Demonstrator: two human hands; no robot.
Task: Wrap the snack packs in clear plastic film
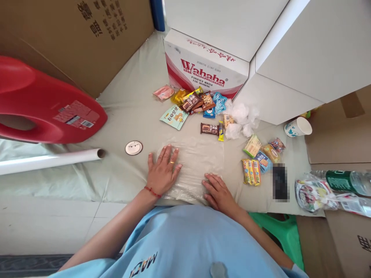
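Note:
A thin clear plastic bag [193, 170] lies flat on the cloth-covered table in front of me. My left hand [162, 170] rests palm down at its left edge, fingers spread, with a ring and a red bracelet showing. At its right side my right hand [220, 191] lies flat, fingers stretched out. Neither hand holds anything. Beyond the bag is a pile of packaged snacks, among them a brown cocoa packet [191, 101], a light green pouch [174, 117] and a blue packet [219, 102]. A second cocoa packet [209, 128] lies nearer, beside crumpled clear plastic [240, 114].
A Wahaha water carton [205, 65] stands behind the snacks. To the left are a red jug [43, 104], a white tube [55, 160] and a round badge [133, 147]. On the right lie yellow packets [251, 172], a pixelated dark object [280, 183], a paper cup [298, 127] and a bottle [344, 181].

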